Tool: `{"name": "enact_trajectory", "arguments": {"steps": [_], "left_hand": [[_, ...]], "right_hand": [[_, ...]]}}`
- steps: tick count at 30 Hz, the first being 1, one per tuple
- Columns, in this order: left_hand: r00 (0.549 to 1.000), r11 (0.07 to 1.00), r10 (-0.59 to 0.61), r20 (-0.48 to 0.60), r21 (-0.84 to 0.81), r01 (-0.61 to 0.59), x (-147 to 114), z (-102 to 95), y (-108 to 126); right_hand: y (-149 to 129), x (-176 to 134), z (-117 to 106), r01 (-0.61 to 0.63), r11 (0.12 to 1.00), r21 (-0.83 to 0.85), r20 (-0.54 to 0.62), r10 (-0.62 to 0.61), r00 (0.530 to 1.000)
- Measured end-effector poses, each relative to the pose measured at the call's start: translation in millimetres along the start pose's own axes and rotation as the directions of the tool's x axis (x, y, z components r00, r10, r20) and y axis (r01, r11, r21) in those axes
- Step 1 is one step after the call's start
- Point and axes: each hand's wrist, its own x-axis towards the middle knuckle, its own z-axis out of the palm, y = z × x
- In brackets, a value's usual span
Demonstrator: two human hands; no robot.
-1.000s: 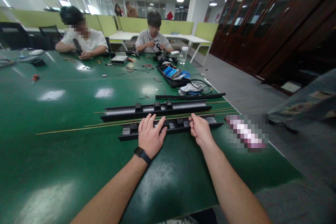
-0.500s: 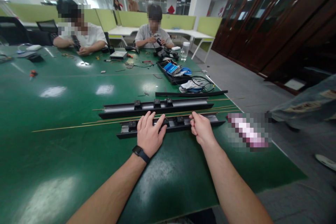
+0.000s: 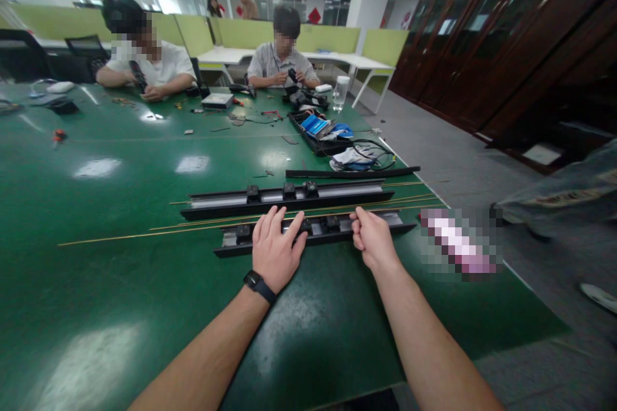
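Below me on the green table lies the near black rail [image 3: 315, 239], a long channel with several small black blocks [image 3: 331, 223] in it. My left hand [image 3: 277, 247], with a dark watch at its wrist, rests palm down over this rail, fingers apart, partly hiding a block. Over the rail's right part, my right hand [image 3: 370, 236] is closed in a pinch with its fingers curled. Thin brass-coloured rods [image 3: 120, 237] run past both hands' fingertips; what the pinch holds, if anything, is hidden. Beyond them lies a second black rail [image 3: 284, 200] with several blocks.
A black strip [image 3: 351, 172] lies farther back, near gloves [image 3: 354, 157] and a black tray [image 3: 308, 138] of parts. A blurred pink object [image 3: 456, 241] is at the right table edge. Two people [image 3: 284, 54] sit across, handling dark parts; another person's leg [image 3: 554, 186] shows at right.
Both hands keep nearly the same pose and place. The view has shifted slightly, and the seated person in the middle has moved their hands a little.
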Motion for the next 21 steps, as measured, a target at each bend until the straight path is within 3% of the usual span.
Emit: {"name": "enact_trajectory", "arguments": {"steps": [21], "left_hand": [[1.0, 1.0, 0.0, 0.015, 0.014, 0.0, 0.4, -1.2, 1.1]], "right_hand": [[1.1, 1.1, -1.7, -0.018, 0.998, -0.053, 0.024, 0.019, 1.0]]}}
